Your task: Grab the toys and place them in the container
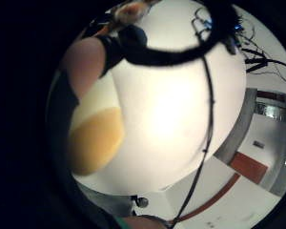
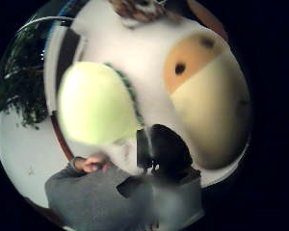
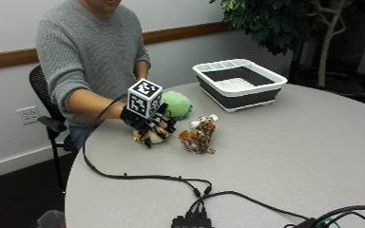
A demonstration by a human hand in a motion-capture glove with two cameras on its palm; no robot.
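Toys all sit left of centre on the round grey counter (image 3: 309,142): green plush ball (image 3: 177,104), brown striped plush animal (image 3: 198,135), and a tan-and-yellow toy (image 3: 151,136) apparently gripped by gloved right-hand fingers (image 3: 160,128). White-rimmed grey collapsible container (image 3: 239,83), upper right, holds none yet.

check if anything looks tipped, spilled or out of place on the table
Nothing stands out. The container sits level and holds no toys yet. The green toy, the brown toy and the one under the right hand lie together on the table, as expected.
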